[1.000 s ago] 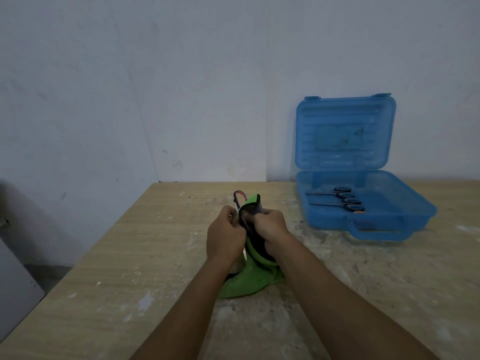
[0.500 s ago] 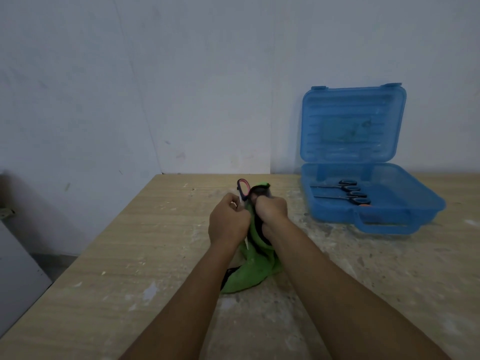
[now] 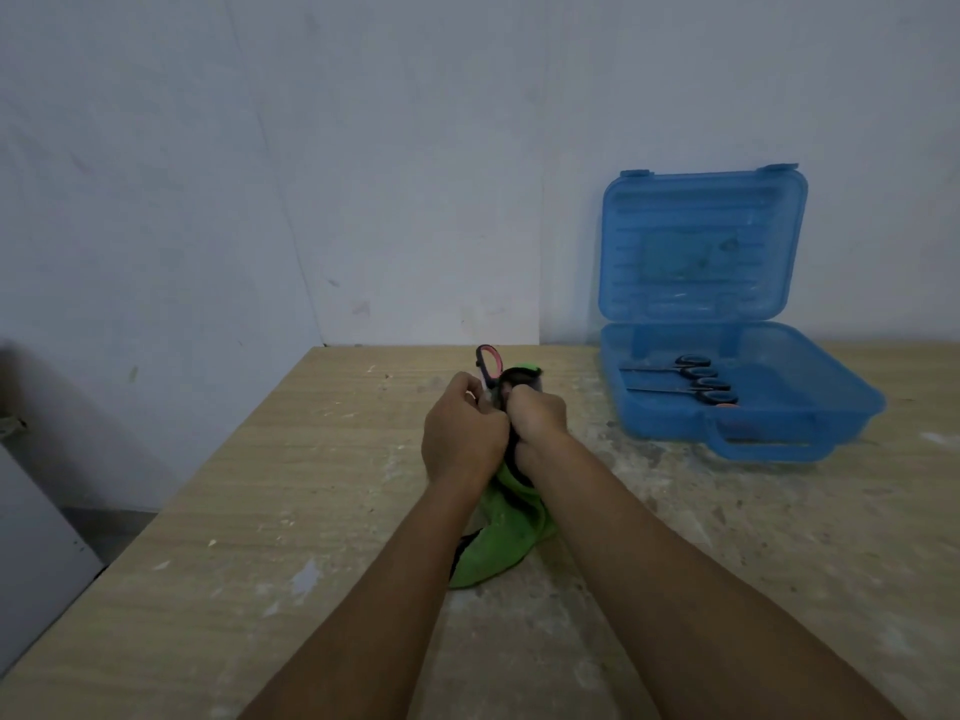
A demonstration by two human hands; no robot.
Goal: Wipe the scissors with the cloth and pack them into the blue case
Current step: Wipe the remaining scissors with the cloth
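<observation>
Both hands meet over the middle of the wooden table point(image 3: 260, 485). My left hand point(image 3: 460, 436) grips a pair of scissors point(image 3: 488, 362), whose red-and-black handle loop sticks up above my knuckles. My right hand point(image 3: 535, 418) grips the green cloth point(image 3: 498, 548) bunched round the scissors; the blades are hidden inside it and the cloth's tail hangs to the tabletop. To the right the blue case point(image 3: 810, 423) stands open, lid upright against the wall. Two black-handled scissors point(image 3: 685, 379) lie side by side in its tray.
The table's left edge drops to a grey floor, where a pale panel point(image 3: 36, 553) leans. A white wall runs close behind the table and the case. Dust and paint specks mark the tabletop.
My hands have stayed together, working the cloth along the scissors. The head camera has tilted, so the whole scene sits slightly differently in the frame.
</observation>
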